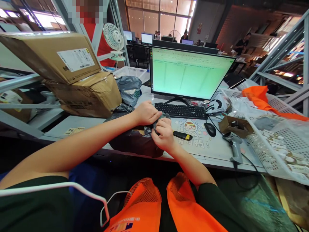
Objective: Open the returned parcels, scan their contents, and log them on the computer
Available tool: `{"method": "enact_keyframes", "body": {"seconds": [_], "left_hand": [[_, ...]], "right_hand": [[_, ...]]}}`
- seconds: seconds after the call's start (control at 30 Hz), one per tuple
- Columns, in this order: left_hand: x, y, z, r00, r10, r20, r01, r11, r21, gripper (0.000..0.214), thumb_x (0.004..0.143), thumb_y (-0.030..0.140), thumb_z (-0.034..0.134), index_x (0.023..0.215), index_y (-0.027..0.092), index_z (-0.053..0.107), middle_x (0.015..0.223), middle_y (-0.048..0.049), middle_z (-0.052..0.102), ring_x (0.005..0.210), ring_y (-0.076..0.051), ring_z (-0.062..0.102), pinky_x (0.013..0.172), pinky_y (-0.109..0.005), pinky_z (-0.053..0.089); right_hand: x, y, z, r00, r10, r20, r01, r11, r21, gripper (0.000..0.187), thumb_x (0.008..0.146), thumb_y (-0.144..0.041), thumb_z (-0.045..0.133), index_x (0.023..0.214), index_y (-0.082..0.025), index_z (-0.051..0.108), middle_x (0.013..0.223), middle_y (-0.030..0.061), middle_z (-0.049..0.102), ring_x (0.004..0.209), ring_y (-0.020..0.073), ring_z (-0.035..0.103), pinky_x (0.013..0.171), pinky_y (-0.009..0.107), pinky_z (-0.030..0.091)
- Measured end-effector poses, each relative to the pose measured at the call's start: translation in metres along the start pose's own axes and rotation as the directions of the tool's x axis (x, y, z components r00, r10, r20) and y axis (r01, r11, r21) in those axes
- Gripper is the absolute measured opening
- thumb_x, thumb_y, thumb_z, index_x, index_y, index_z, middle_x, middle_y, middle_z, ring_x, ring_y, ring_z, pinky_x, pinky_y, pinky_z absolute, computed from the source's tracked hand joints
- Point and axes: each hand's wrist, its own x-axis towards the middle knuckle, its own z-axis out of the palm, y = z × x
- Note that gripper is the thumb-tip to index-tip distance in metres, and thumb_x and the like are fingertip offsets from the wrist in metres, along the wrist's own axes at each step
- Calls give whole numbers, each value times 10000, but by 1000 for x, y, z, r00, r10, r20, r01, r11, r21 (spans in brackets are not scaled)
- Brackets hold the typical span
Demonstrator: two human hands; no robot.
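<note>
Gripping the dark bag (135, 144) with left hand (147, 113) and right hand (164, 132) curled tight, I guess it's slippery and soft, best held where bunched.

Dark green short sleeves (217, 203), bright orange vest (142, 212) with mesh panels (138, 193).

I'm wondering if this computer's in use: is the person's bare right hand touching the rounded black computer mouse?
Apart. The head view shows pale printed desk mat between the bare right hand and the rounded black computer mouse.
</note>
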Motion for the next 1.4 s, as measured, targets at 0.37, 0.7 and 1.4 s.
{"method": "enact_keyframes", "body": {"seconds": [0.37,0.7,1.4], "left_hand": [[-11,15,-22,974,-130,183,133,991,-4,513,1043,510,465,716,181,684,695,-79,676,690,-225,619,780,-390,430],[-80,62,-54,971,-230,-68,234,970,67,281,1003,450,635,990,199,760,1162,-128,712,1104,-322,661,984,-468,514],[-122,129,9,744,-501,-443,481,861,-167,212,951,216,632,745,202,587,1158,-127,684,1272,-335,592,1046,-559,484]], "right_hand": [[-25,-1,-23,998,-4,-58,7,999,50,243,1004,-364,575,800,-232,582,1006,99,686,1117,265,618,1014,454,488],[-115,147,-80,646,566,512,-396,822,-409,634,955,-403,650,1505,-106,548,1574,235,523,1466,357,472,1230,526,370],[17,-14,-175,708,35,705,165,963,-214,381,1083,-404,518,1376,-247,705,1089,106,756,887,210,725,757,313,562]]}}
